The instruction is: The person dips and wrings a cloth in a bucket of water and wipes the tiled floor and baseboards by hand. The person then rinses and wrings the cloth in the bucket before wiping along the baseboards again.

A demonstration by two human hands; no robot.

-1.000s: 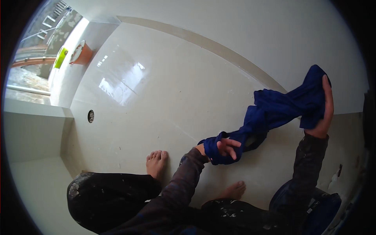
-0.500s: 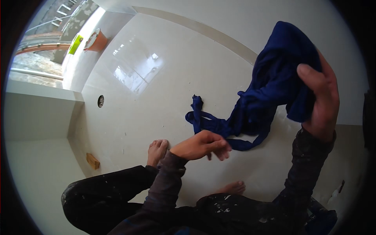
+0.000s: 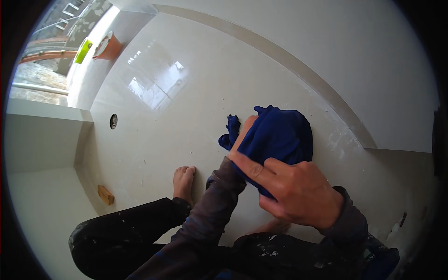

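Note:
A dark blue cloth (image 3: 280,135) is bunched in front of me just above the floor, its upper part folded into a rounded bundle. My right hand (image 3: 303,191) grips its near edge, with the index finger stretched out to the left along the cloth. My left hand (image 3: 243,133) reaches in at the bundle's left side; its fingers are hidden behind the fabric. A loose twisted end of the same cloth lies on the floor just left of the left hand.
Pale glossy floor tiles (image 3: 196,84) spread ahead, with a round drain hole (image 3: 113,121) at left. A small wooden block (image 3: 106,195) lies by the left wall. An orange bucket (image 3: 108,46) and a yellow-green object (image 3: 83,51) stand near the opening. A wall with skirting (image 3: 261,42) borders the right.
My right hand has brought the raised cloth down and left, toward my body. My left hand has moved up and forward, from bare air to the cloth's left side.

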